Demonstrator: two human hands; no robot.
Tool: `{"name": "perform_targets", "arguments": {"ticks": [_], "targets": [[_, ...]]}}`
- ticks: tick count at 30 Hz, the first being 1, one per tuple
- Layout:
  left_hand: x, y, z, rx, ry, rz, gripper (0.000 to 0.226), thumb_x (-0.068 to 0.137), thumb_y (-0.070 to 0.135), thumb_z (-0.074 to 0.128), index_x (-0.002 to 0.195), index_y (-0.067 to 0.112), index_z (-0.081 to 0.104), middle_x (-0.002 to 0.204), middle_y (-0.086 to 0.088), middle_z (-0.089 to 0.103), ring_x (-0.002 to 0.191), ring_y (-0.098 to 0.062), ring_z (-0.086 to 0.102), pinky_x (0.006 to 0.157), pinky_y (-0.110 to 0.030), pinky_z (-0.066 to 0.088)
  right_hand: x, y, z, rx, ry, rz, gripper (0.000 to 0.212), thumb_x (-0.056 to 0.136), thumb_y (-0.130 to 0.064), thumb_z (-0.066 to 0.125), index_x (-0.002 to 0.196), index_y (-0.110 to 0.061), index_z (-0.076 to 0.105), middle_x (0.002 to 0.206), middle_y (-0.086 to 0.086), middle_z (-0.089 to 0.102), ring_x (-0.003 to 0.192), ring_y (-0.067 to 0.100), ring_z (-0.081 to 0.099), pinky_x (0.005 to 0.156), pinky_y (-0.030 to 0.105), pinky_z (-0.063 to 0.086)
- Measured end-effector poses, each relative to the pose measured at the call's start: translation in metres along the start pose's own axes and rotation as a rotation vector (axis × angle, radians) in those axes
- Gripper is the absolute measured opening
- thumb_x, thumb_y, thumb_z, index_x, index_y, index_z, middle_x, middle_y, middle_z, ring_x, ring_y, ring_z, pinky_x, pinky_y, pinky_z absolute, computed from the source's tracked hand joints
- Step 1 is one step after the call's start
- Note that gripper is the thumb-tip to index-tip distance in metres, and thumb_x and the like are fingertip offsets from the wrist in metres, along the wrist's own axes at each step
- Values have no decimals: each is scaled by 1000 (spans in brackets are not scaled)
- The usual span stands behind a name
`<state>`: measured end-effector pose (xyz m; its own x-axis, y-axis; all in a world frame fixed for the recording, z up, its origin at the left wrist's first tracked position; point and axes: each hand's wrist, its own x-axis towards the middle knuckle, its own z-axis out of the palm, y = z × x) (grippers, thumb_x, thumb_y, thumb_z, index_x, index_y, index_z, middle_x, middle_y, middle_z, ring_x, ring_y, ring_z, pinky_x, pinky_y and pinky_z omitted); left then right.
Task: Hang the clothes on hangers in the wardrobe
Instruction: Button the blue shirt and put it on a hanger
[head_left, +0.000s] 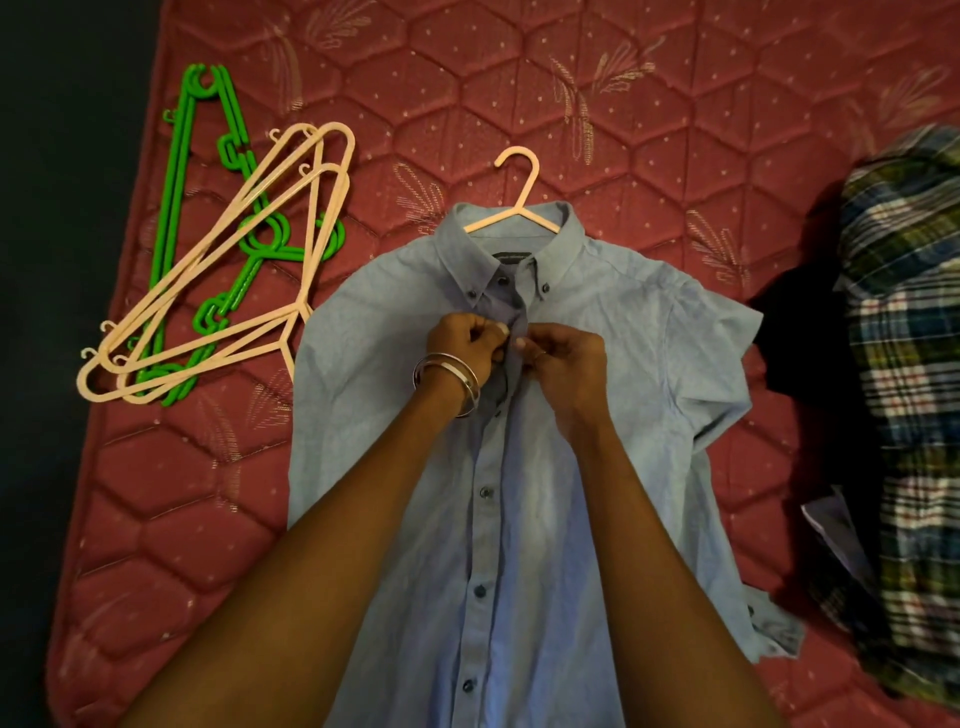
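A light blue button-up shirt (597, 364) lies flat on the red quilted mattress (467, 78), front side up. A pale pink hanger (519, 202) sits inside its collar, with the hook sticking out above. My left hand (467, 345) and my right hand (558, 358) meet at the shirt's placket just below the collar. Each pinches an edge of the fabric near a button. The lower buttons look fastened.
A loose pile of pale pink hangers (223, 270) and green hangers (182, 208) lies on the mattress to the left. A plaid shirt (904, 364) is heaped over dark clothing (800, 338) at the right. The mattress's left edge borders dark floor.
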<state>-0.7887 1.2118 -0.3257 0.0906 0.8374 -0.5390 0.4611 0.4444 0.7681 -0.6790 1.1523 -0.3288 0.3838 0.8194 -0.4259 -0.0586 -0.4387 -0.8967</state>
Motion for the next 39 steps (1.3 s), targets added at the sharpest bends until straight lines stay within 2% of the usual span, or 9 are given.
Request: {"name": "perform_targets", "arguments": {"ticks": [2,5,13,16,20,24,30,35,39], "targets": [[0,-1,0,-34,-6,-18,27,88,14,63,61,17,63,62,-6,63,67,-27,62,74,-50,56,-3,1,1,136,3,27,11,84,-9,64,90,-7,73,87,25,70,86,44,66,80,57,54],[-1,1,0,-77,-16,-27,26,88,11,63,63,17,64,64,-7,63,68,-26,62,76,-50,57,-6,2,3,186,3,30,15,89,-1,59,99,2,69,91,29,68,82,38,66,76,48,54],[0,4,-1,-11,-12,16,24,88,13,63,64,15,64,65,-8,63,70,-30,64,76,-47,57,1,4,1,-220,55,-150,12,86,-7,62,87,-7,74,74,14,70,68,29,66,65,50,56],[-1,5,-1,29,4,40,16,88,13,64,76,4,69,68,-8,65,69,-25,64,75,-42,57,4,1,-2,-300,-49,-174,20,85,-20,57,82,-6,71,71,12,69,67,31,66,64,53,55],[-3,8,-3,74,12,89,8,86,8,66,87,1,70,79,-12,69,69,-19,63,73,-33,56,5,-10,-15,-146,-195,-47,23,94,1,49,94,-1,71,82,21,70,74,29,70,73,46,60],[-4,9,-8,94,6,104,7,83,6,69,86,0,70,81,-14,70,63,-16,62,68,-29,57,17,-10,-17,-160,-235,-14,16,94,-1,55,93,7,70,78,25,69,68,33,70,69,48,60],[5,12,-7,105,-23,18,36,80,36,73,73,1,70,71,-14,71,67,-28,69,68,-42,59,19,-5,-8,-453,-66,-263,5,79,-5,68,76,-3,72,65,11,70,57,23,68,58,43,57],[9,10,-3,174,1,-8,29,87,24,67,78,-4,70,77,-24,68,76,-38,67,70,-49,57,10,5,7,-465,64,-315,8,81,-12,72,84,-5,74,70,9,71,60,20,67,61,40,58],[10,13,-1,175,-11,-48,28,92,19,59,67,7,62,65,-8,58,67,-24,54,73,-37,52,6,2,14,-335,119,-203,13,82,-8,72,94,-3,75,82,10,74,71,19,70,72,37,59]]}}
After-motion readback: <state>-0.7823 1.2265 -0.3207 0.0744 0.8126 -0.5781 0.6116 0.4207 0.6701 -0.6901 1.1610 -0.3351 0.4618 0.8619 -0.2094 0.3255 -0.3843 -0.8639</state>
